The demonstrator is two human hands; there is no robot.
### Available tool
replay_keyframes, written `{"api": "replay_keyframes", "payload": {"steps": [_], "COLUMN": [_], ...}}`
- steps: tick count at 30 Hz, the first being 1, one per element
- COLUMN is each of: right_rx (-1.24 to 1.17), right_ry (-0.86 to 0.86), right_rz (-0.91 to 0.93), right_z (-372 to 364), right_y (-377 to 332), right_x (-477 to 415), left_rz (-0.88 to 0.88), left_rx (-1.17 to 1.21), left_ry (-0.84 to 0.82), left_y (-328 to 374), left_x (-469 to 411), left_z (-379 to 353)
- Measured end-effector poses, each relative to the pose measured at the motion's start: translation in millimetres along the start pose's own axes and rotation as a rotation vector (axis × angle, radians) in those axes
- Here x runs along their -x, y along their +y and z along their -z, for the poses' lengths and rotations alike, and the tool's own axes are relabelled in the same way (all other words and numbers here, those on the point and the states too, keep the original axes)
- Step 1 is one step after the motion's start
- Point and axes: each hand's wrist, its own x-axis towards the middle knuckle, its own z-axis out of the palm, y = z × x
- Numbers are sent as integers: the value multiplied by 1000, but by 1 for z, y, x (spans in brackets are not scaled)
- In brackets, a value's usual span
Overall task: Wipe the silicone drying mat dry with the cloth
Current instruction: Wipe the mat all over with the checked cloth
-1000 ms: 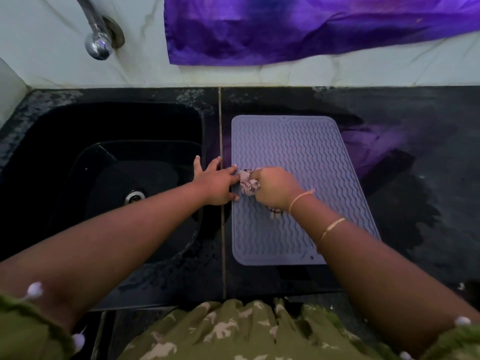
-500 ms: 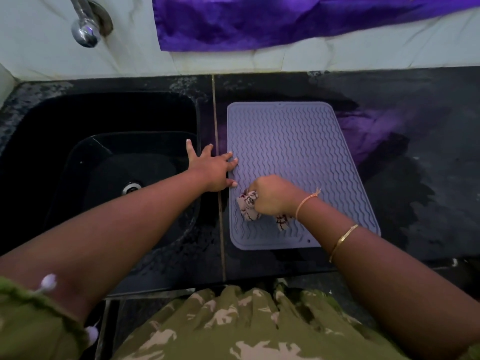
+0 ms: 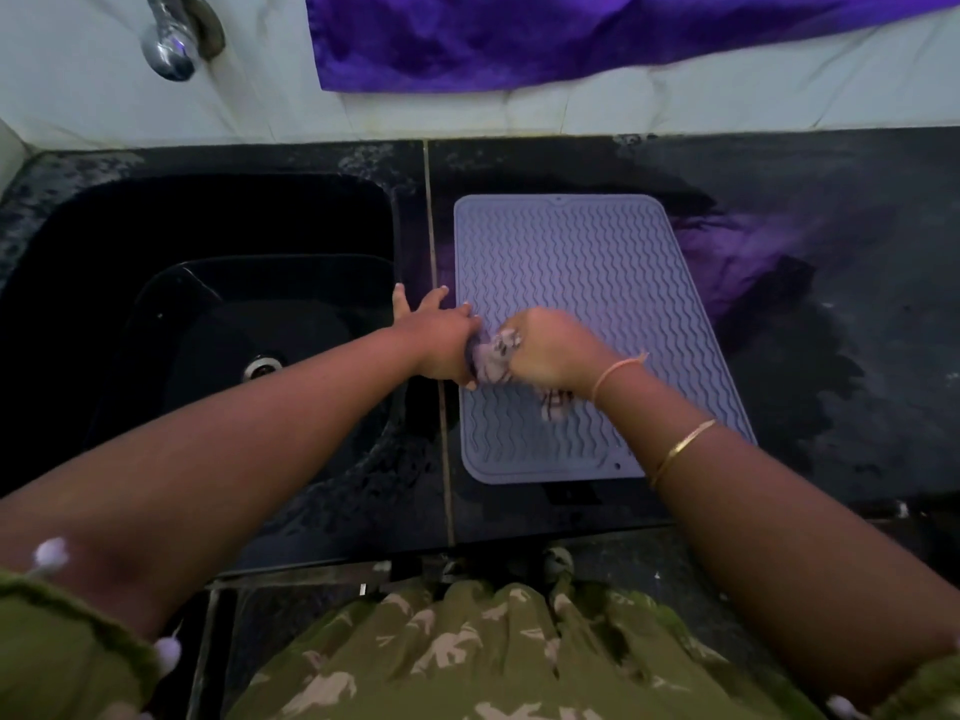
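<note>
The scene is seen from one head-worn wide-angle camera only, faced forward and steeply down. The counter (image 3: 831, 459) is viewed from close above, with both forearms entering from the bottom edge. No second view is given.

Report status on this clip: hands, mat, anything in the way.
Right hand shut on cloth, pressing it on mat. Left hand flat at mat's left edge. Nothing in the way.
</note>
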Motion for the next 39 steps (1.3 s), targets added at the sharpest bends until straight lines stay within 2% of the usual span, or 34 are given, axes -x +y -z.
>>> {"api": "replay_keyframes", "payload": {"steps": [3,7,10,20,22,26,29,31,36,39], "right_rx": [134,115,200,107,44,-349,-498,-460,-148,-31], "right_ry": [81,126,169,-17,-76,-219,-38,66,-99,-81], "right_rz": [34,101,145,239,229,56,28,35,139,192], "right_z": [-27,-36,-42,-42,-39,-23,-12,-8,-21,-27], "right_y": [2,12,19,32,35,42,44,40,25,26], "right_x": [12,28,37,69,70,67,57,48,44,51], "left_rz": [42,100,137,252,264,235,205,179,156,160], "left_rx": [53,55,35,74,90,112,207,229,150,122], "left_ry": [-17,-63,-88,-71,-42,53,-35,-120,-198,-179], "left_y": [-1,-1,3,21,24,28,24,18,12,12], "left_x": [1,3,3,13,15,26,31,32,30,30], "left_z": [-5,-3,-2,-3,-5,-16,-21,-19,-15,-17]}}
